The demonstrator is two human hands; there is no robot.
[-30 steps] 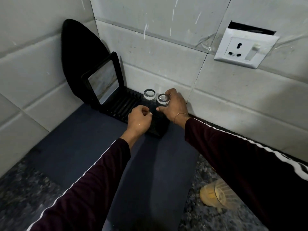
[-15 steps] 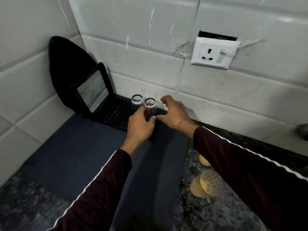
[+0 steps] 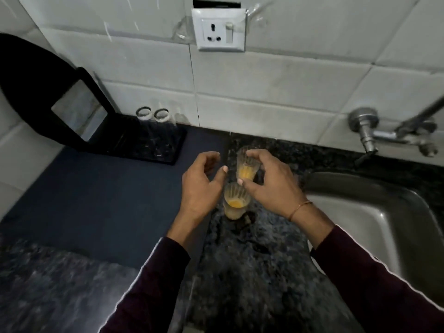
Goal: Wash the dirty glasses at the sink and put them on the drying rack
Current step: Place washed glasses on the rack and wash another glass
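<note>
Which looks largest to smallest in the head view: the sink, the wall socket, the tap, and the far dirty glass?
1. Sink, though the frame edge cuts it off.
2. Tap, also partly cut off.
3. Wall socket, close to the tap, so this order is unsure.
4. Far dirty glass, smallest; the right hand partly covers it.

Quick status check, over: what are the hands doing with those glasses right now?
Right hand closing round far dirty glass; left hand open, empty. Near dirty glass waiting on counter. Two clean glasses racked. Sink path unobstructed.
</note>
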